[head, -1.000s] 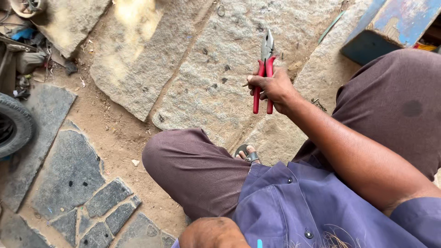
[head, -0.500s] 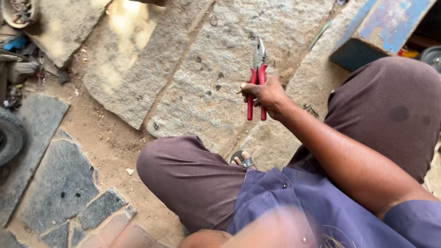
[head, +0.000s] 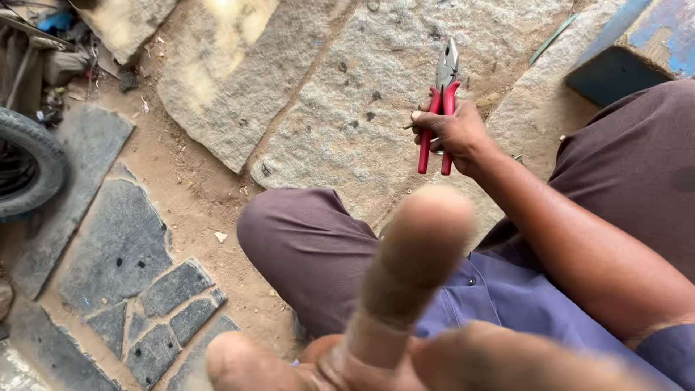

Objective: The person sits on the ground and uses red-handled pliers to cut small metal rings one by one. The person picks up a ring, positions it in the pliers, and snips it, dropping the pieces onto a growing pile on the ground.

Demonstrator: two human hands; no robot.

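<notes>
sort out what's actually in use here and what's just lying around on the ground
In use:
right hand, gripping the red-handled pliers
left hand, raised close to the camera, blurred

Lying about:
tyre at the left edge
blue box, top right
stone slabs
clutter, top left

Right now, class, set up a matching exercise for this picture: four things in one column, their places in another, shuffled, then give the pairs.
Things:
1. red-handled steel pliers
2. black rubber tyre
3. blue painted metal box
4. blurred left hand

Places:
A. top right corner
B. bottom centre, close to the camera
C. in the right hand
D. left edge

Pairs: 1-C, 2-D, 3-A, 4-B
</notes>
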